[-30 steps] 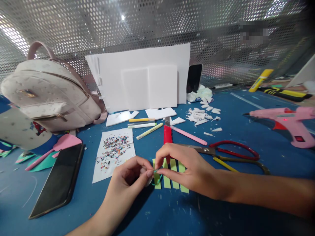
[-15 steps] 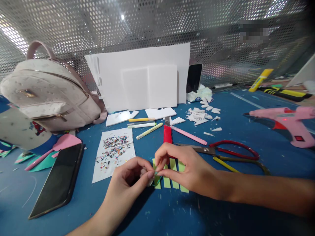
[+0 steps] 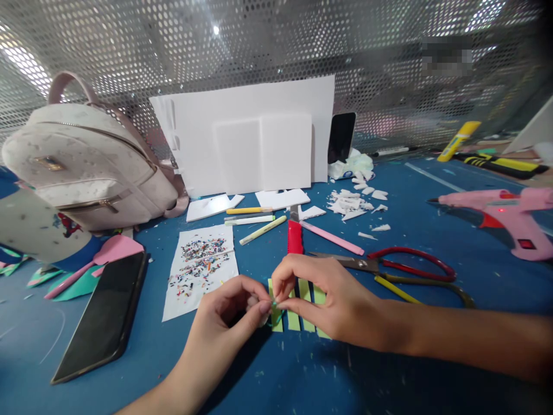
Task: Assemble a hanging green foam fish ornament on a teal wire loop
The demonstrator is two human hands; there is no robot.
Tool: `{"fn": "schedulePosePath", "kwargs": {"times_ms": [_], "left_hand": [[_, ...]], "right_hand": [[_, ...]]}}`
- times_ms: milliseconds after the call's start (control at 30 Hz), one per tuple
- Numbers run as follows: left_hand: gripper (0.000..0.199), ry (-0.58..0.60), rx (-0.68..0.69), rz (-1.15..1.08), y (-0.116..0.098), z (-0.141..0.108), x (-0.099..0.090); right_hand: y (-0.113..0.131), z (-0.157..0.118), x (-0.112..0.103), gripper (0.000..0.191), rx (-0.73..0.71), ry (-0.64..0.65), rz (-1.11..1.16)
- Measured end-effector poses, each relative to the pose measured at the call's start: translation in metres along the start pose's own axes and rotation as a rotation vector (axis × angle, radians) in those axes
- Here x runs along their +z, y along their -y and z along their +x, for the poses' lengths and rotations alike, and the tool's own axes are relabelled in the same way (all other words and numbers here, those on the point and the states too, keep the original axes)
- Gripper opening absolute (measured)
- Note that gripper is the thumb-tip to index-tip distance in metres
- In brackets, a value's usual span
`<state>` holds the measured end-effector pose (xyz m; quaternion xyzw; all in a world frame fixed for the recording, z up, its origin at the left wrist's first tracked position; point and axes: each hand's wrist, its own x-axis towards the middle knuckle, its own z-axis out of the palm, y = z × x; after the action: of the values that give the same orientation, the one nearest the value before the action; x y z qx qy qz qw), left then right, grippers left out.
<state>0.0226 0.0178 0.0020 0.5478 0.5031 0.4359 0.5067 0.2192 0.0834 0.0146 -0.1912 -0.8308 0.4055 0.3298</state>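
Note:
My left hand (image 3: pixel 231 314) and my right hand (image 3: pixel 330 297) meet fingertip to fingertip just above the table, both closed in a pinch. Between them shows a thin green strand (image 3: pixel 279 317), small and partly hidden, so its kind is unclear. Under the fingers lie several light green paper strips (image 3: pixel 306 305), side by side. Just beyond my right hand rests a red utility knife (image 3: pixel 295 237) with its blade out. Scissors (image 3: pixel 367 264) with red-and-dark handles lie beyond the right wrist. Left of my hands, a white sheet (image 3: pixel 173 311) carries many tiny coloured bits.
A dark phone (image 3: pixel 101 317) and a pale backpack (image 3: pixel 95 161) are on the left. White boards (image 3: pixel 285 153) lean at the back. Pens, a pink marker (image 3: pixel 332 238) and white scraps (image 3: pixel 345 202) lie before them. A pink glue gun (image 3: pixel 496 202) sits at right.
My right fingertips have shifted very slightly, and a little more of the green strand shows between the hands. Both hands keep their pinch in nearly the same place.

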Motion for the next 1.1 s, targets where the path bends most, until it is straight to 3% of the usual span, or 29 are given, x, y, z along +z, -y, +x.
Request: {"fn": "schedulePosePath", "kwargs": {"times_ms": [600,900,1100], "left_hand": [[0.011,-0.010,0.016,-0.036,0.002,0.002,0.000],[0.015,0.042,0.000,0.016,0.006,0.000,-0.001],[0.022,0.055,-0.003,0.020,0.002,0.001,-0.002]], "right_hand": [[0.003,0.002,-0.001,0.015,0.025,-0.003,0.032],[0.010,0.006,-0.004,0.014,0.156,-0.005,0.340],[0.015,0.007,-0.008,0.014,0.171,-0.022,0.341]]}}
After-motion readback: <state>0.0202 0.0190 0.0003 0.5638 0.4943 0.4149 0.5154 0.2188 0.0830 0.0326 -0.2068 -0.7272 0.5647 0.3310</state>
